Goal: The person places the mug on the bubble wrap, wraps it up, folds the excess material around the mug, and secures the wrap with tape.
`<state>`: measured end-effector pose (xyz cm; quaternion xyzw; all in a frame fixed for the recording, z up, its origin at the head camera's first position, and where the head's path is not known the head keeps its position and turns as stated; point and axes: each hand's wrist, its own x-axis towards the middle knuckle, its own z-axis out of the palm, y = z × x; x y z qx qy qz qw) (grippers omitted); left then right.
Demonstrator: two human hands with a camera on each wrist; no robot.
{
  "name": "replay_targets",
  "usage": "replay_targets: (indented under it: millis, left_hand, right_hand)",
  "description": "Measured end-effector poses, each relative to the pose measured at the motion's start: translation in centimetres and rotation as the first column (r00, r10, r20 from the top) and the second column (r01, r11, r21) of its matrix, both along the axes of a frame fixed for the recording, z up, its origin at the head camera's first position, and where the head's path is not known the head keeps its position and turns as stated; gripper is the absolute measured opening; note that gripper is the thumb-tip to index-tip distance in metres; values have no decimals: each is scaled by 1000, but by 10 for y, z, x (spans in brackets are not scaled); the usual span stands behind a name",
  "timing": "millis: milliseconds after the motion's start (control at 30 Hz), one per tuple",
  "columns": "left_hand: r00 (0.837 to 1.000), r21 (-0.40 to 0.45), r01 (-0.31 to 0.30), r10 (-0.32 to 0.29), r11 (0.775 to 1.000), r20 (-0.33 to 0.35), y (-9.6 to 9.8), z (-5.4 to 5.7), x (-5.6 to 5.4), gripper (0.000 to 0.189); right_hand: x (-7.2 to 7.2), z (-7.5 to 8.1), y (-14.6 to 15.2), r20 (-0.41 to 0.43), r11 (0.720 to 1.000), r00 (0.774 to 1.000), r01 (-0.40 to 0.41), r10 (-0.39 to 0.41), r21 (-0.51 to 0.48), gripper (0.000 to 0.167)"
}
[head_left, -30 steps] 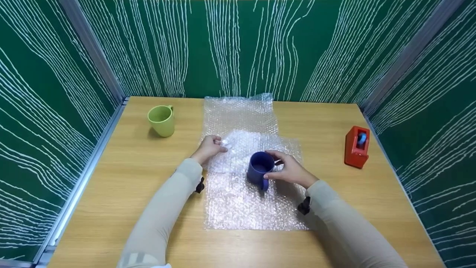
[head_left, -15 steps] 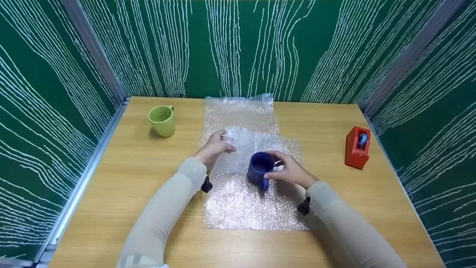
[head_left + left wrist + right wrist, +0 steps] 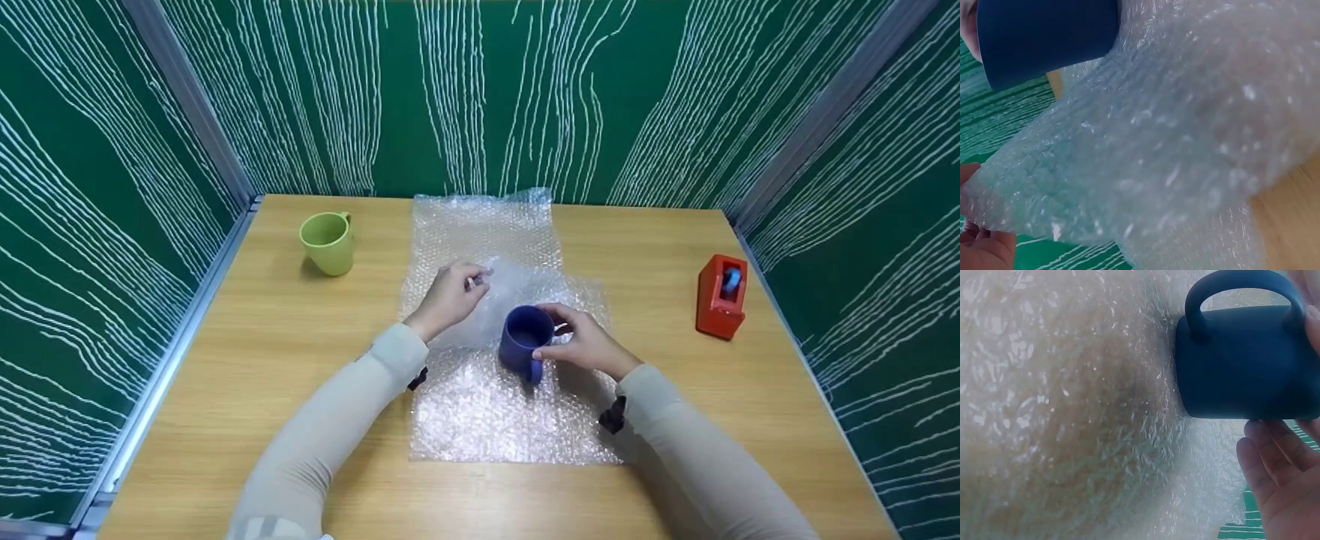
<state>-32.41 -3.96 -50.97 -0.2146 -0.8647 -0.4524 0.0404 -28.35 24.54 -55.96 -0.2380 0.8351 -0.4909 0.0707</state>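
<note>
The left hand [image 3: 452,294] pinches a raised edge of bubble wrap [image 3: 480,424]; the right hand [image 3: 586,343] grips the blue mug [image 3: 517,354], upright on it. Wide stretches of table [image 3: 645,262] separate the wrap from the green mug [image 3: 331,253] and, rightward, the red tape dispenser [image 3: 718,307].

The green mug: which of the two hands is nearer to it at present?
Left. The left hand pinches the bubble wrap, to the right of the green mug; the right hand is farther to the right, holding the blue mug.
</note>
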Motion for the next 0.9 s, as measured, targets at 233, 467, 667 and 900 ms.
replay_targets:
  millis: [233, 467, 667, 900]
  left_hand:
    - [985, 6, 79, -77, 997, -156, 11, 0, 15, 22]
    - [952, -48, 176, -183, 983, -247, 21, 0, 31, 20]
    - [942, -99, 211, -229, 972, -245, 26, 0, 40, 25]
    - [938, -147, 232, -261, 962, -229, 26, -3, 44, 29]
  right_hand:
    - [-1, 0, -2, -26, 1000, 1000, 1, -1, -4, 74]
    - [-1, 3, -3, -28, 1000, 1000, -2, 2, 6, 75]
    - [-3, 15, 0, -37, 1000, 999, -1, 2, 15, 77]
    - [-11, 38, -4, -248, 997, 966, 79, -79, -12, 71]
